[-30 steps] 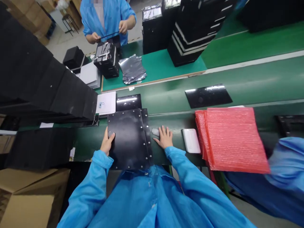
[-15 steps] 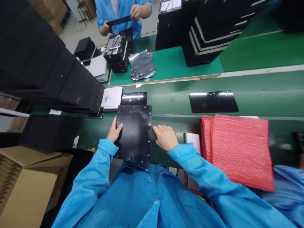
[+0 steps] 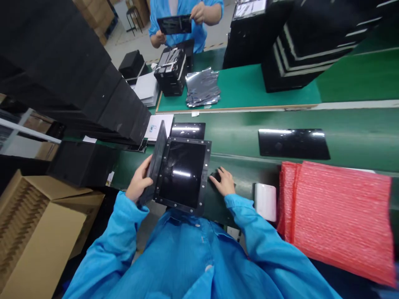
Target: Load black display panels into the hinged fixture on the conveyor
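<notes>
A black frame with rivets around its rim (image 3: 205, 166) lies in front of me, with a glossy black screen panel (image 3: 182, 172) inside it. My left hand (image 3: 139, 181) grips the black cover (image 3: 156, 162), which stands tilted up along the frame's left side. Just right of the frame, my right hand (image 3: 223, 181) rests low over the bench, fingers bent around a small dark thing (image 3: 215, 175) whose kind I cannot make out. Behind the frame lies another glossy black panel (image 3: 188, 130).
Right of me are a white device (image 3: 265, 202) and a stack of red bubble bags (image 3: 343, 216). A dark panel (image 3: 293, 143) lies farther back. Black foam blocks (image 3: 102, 87) tower at left, above an open carton (image 3: 52, 236). Opposite, a person holds a dark panel (image 3: 174, 25).
The cover has swung up to the left in my left hand, exposing the screen panel. My right hand has shifted slightly. The person opposite has tilted their panel. The whole view has shifted.
</notes>
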Available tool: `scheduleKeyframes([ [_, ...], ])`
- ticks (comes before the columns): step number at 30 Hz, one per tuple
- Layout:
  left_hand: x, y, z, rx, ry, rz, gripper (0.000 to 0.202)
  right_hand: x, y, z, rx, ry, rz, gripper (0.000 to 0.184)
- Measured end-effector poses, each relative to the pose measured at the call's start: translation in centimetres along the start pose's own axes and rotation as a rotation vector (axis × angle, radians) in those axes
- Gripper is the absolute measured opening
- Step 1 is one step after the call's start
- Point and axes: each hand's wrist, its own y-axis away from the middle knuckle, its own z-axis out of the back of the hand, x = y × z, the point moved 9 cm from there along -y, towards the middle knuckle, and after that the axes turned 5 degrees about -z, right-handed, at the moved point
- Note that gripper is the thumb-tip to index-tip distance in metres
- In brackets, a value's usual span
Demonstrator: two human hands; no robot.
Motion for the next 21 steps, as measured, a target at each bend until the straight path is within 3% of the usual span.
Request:
scheduleKeyframes([
  [2, 3.9, -1.1, 1.3, -0.039, 0.108, 0.109, 0.082, 1.3, 1.9, -1.2, -0.015, -0.257, 0.031, 0.069],
  [4, 7.8, -1.8, 0.7, -0.045, 0.181, 0.210, 0.084, 4.2, 4.1, -1.3, -0.015, -0.406, 0.115, 0.068],
  [7, 11.1, -2.2, -0.9, -0.046, 0.242, 0.227, 0.078, 9.3, 6.8, 0.6, -0.105, -0.196, 0.217, 0.072],
  [10, 12.2, -2.2, -1.5, -0.065, 0.163, 0.196, 0.066, 12.4, 8.2, 2.1, -0.173, 0.181, 0.162, 0.059],
  [12, 12.4, -2.2, -1.6, -0.065, 0.049, 0.169, 0.065, 13.2, 8.5, 2.4, -0.144, 0.289, 0.103, 0.051],
  [14, 12.1, -2.3, -1.7, -0.053, -0.042, 0.108, 0.069, 13.3, 8.2, 2.7, -0.083, 0.200, 0.049, 0.052],
  [19, 11.6, -2.6, -2.7, 0.043, -0.091, 0.005, 0.078, 12.2, 5.4, 4.1, 0.066, -0.385, -0.165, 0.065],
  [21, 11.6, -2.7, -2.8, 0.067, -0.098, 0.002, 0.078, 12.7, 4.4, 4.0, 0.132, -0.392, -0.189, 0.071],
])
